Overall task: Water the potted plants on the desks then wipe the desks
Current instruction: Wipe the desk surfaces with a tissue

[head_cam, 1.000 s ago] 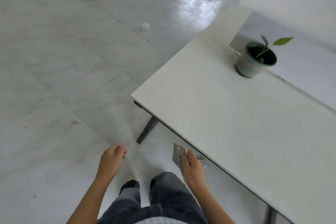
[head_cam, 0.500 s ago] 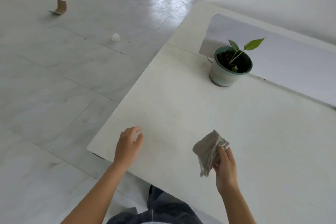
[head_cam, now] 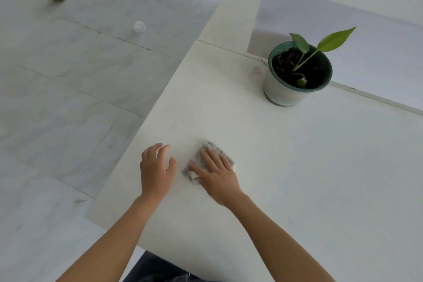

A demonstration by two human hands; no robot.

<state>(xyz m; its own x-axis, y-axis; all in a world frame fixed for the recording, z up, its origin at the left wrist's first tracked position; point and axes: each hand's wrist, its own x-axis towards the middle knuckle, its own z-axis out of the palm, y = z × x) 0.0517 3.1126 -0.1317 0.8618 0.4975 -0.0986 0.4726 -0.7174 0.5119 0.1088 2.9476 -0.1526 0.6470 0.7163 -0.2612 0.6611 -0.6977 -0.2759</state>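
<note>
Both arms are bare and reach in from the near table [head_cam: 297,167] edge, drawing closer together toward the hands. The right hand [head_cam: 217,176] lies palm down on a cloth [head_cam: 217,147], its fingers [head_cam: 212,160] straight and slightly spread, pressing it flat. The left hand [head_cam: 158,171] sits just beside it, nearer the table's left edge, palm down, fingers [head_cam: 160,151] loosely curved and holding nothing; whether it touches the table is unclear.
</note>
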